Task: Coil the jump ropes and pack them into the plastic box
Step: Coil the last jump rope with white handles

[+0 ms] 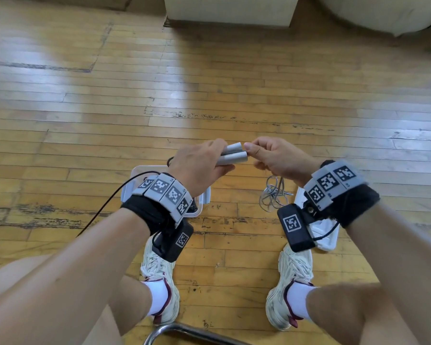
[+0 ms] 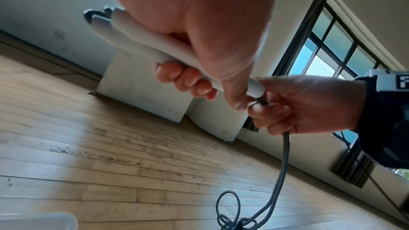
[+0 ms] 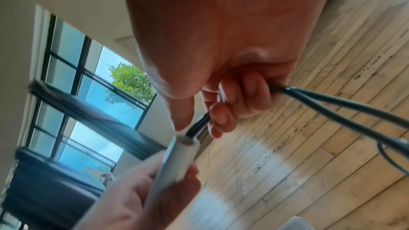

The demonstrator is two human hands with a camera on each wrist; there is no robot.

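Grey handles sit in the middle of the frame, left hand wrapped around both. Right hand pinches the rope. The plastic box sits lower left, on the floor.

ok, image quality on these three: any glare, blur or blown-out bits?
Head view: sharp, window glare in pale patches on the wooden floor, edges bowed by the wide lens. Left wrist view: left hand close and soft, handles smeared, window bright. Right wrist view: right hand blurred, rope fairly crisp, floor patch washed out.
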